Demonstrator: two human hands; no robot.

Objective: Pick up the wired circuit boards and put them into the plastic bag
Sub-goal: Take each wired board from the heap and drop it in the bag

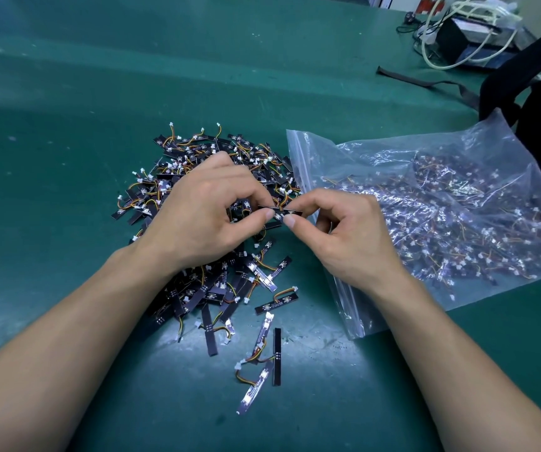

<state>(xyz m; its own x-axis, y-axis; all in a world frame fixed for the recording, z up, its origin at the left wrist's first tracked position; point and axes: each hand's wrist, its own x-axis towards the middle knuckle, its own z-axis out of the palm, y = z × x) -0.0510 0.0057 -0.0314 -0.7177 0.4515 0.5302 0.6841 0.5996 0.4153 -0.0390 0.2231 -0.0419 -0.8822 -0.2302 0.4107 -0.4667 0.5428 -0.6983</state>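
Left grip [204,207] and right grip [344,230] both pinch one wired board [280,212] above the pile [197,151] on the counter [67,132]. Best to shake its wire free, then feed it into the bag [458,164] mouth just beside.

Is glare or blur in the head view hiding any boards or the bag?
Head view: a bright glare patch on the mat below the pile; the bag glints, so boards inside look hazy; the left hand, right hand and pinched board are sharp.
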